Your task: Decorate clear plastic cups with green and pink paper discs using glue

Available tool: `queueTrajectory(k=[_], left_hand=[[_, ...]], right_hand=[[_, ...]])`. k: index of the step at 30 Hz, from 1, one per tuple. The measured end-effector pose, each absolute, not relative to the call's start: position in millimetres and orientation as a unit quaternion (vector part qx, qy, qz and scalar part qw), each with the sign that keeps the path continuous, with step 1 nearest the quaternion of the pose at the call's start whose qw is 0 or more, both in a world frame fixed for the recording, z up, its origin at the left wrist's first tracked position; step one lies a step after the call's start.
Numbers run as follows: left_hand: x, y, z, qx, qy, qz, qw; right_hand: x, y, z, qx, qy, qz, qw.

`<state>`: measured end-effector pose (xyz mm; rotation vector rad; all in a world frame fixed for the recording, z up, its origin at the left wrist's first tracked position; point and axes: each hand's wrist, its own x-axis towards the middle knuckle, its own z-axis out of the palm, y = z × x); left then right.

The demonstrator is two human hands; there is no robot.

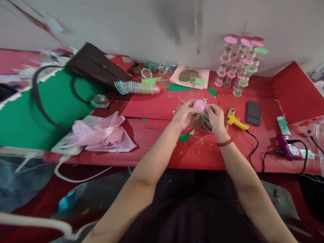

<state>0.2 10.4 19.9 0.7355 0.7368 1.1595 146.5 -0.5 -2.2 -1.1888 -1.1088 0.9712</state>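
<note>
Between my two hands, over the middle of the red table (157, 148), is a pink round disc (199, 106) with a shiny face. My left hand (184, 115) grips its left edge between thumb and fingers. On the opposite edge, the fingertips of my right hand (215, 116) are pinched together. Whether a clear cup sits behind the disc is hard to make out. Just below it lie scissors (207, 126), partly covered by my right hand. Paper scraps and thin trimmings surround them. A yellow glue gun (234, 119) rests to the right of my right hand.
Stacked clear cups (138, 87) lie behind red paper sheets (149, 106). Cup towers with pink and green discs (238, 64) stand at the back right. A brown bag (98, 65), pink plastic bag (106, 135), dark phone-like slab (253, 113) and purple power socket (290, 147) are around.
</note>
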Motion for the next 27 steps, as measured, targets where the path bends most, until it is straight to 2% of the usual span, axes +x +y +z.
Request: queueTrajectory(k=[3, 12, 27], left_hand=[[0.2, 9.5, 20.4, 0.353, 0.334, 0.513, 0.707], [-3.4, 13.4, 17.4, 0.301, 0.321, 0.541, 0.716], [-6.6, 11.0, 17.2, 0.309, 0.313, 0.525, 0.729]], right_hand=[[148.0, -1.9, -2.3, -0.515, -0.495, 0.373, 0.592], [144.4, -0.7, -0.8, -0.470, -0.400, 0.519, 0.591], [148.8, 0.2, -2.3, -0.455, -0.404, 0.532, 0.589]])
